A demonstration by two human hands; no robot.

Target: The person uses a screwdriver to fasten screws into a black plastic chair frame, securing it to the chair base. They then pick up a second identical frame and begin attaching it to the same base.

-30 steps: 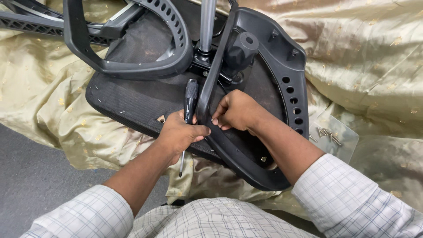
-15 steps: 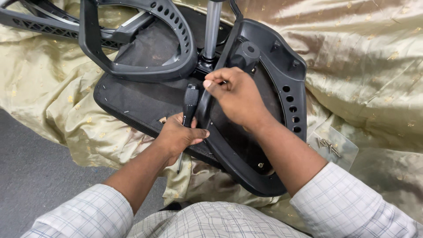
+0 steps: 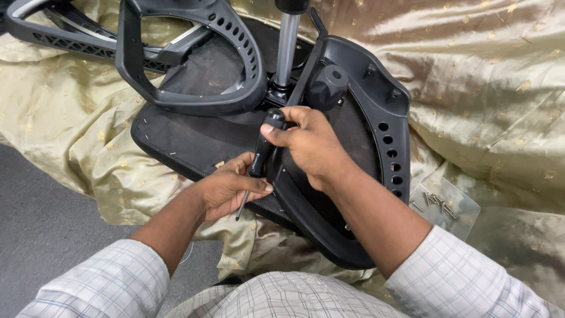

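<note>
An office chair lies upside down, its black seat underside [image 3: 188,141] facing up. My left hand [image 3: 226,189] is closed around the lower end of a black-handled screwdriver [image 3: 261,154], whose metal shaft [image 3: 241,207] pokes out below my fingers. At the top of the handle, my right hand [image 3: 309,144] pinches it with thumb and fingers. Both hands sit at the inner edge of the right black armrest [image 3: 385,147], just below the round adjustment knob [image 3: 326,87].
A gold cloth [image 3: 482,88] lies under the chair. The chrome gas cylinder [image 3: 286,47] rises from the seat's middle, beside the other looped armrest [image 3: 194,100]. A clear bag of screws [image 3: 442,203] rests to the right. Grey floor [image 3: 41,235] shows at left.
My right hand has come off the armrest's inner edge and taken hold of the top of the screwdriver handle. My left hand has stayed on the screwdriver.
</note>
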